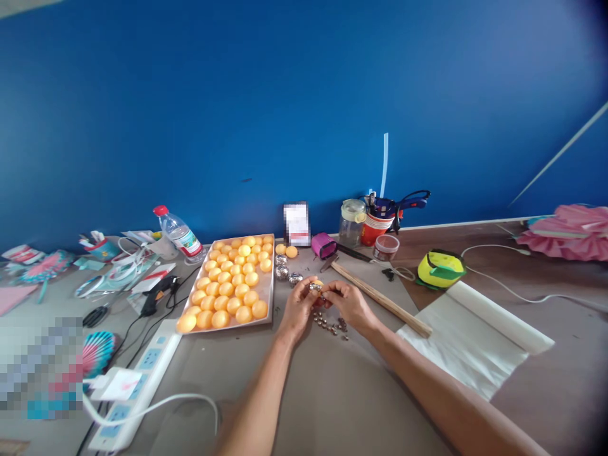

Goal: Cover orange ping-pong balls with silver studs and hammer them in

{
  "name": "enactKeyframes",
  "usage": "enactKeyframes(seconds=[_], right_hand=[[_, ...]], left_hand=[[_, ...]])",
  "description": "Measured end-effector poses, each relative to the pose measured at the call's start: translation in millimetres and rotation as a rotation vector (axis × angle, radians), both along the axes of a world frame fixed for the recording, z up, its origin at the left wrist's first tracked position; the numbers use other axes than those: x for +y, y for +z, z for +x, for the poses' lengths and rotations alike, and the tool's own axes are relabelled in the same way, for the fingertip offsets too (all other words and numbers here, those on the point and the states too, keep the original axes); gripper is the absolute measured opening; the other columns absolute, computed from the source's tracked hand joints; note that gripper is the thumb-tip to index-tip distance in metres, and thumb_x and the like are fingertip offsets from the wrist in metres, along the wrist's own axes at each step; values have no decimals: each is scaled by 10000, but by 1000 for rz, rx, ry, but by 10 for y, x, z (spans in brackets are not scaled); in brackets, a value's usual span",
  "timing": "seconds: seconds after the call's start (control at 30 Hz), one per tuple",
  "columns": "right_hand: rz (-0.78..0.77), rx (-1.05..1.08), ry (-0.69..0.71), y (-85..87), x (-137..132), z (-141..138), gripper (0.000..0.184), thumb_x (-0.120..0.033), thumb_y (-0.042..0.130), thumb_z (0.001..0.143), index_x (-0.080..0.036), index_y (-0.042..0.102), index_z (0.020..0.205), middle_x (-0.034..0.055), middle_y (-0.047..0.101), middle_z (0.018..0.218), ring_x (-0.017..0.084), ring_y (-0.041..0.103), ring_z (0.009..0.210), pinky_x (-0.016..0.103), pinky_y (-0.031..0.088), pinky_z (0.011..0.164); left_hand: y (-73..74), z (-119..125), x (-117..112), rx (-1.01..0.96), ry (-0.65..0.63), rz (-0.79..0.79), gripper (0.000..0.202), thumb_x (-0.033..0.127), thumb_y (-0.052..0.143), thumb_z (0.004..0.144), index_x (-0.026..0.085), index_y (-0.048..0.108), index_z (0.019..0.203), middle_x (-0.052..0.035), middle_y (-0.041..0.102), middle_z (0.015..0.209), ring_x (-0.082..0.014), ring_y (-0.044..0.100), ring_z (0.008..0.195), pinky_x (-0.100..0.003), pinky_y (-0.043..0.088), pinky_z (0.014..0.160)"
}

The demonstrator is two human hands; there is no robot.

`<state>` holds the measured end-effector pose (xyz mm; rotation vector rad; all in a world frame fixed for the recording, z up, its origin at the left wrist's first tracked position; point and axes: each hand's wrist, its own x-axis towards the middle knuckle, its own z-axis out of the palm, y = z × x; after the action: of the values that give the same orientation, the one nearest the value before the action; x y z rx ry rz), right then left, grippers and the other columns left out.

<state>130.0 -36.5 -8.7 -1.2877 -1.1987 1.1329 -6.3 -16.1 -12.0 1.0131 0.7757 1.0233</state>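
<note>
Between my hands is an orange ping-pong ball (320,285), partly covered with shiny silver beads. My left hand (297,309) is closed around its left side. The fingertips of my right hand (351,306) are pinched together against the ball's right side; whatever is in them is too small to make out. Just below, loose silver beads (327,324) are scattered on the grey tabletop. Behind my left hand sit several silver-covered balls (282,272) and two plain orange balls (291,252).
A shallow box (273,285) of orange balls stands left. A hammer (380,297) and a white sheet (468,342) lie right, near a yellow-green pouch (441,268). A power strip (147,386), a bottle (179,234) and cables are left; a jar (352,223) stands by the blue wall.
</note>
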Motion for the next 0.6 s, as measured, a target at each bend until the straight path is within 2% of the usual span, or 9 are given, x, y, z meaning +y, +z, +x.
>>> enactKeyframes(seconds=[0.33, 0.47, 0.6], right_hand=[[108, -188, -44, -18, -37, -31, 132, -255, 494, 735, -169, 594, 729, 10, 599, 695, 137, 542, 660, 255, 429, 652], [69, -151, -74, -25, -41, -58, 116, -262, 506, 718, -168, 573, 731, 7, 598, 665, 139, 533, 629, 260, 428, 626], [5, -21, -54, -61, -27, -48, 131, -283, 514, 710, -165, 558, 745, -11, 572, 606, 119, 506, 543, 242, 412, 545]], left_hand=[[-20, -2, -5, -3, 17, 7, 408, 358, 664, 691, 216, 574, 1063, -42, 613, 910, -153, 575, 718, -318, 475, 710], [-1, 4, -14, 23, 18, 15, 411, 354, 660, 696, 213, 570, 1071, -43, 614, 887, -156, 576, 713, -309, 475, 701], [7, -4, -13, 66, 11, 33, 425, 363, 645, 709, 211, 557, 1096, -38, 608, 853, -146, 567, 675, -297, 474, 672]])
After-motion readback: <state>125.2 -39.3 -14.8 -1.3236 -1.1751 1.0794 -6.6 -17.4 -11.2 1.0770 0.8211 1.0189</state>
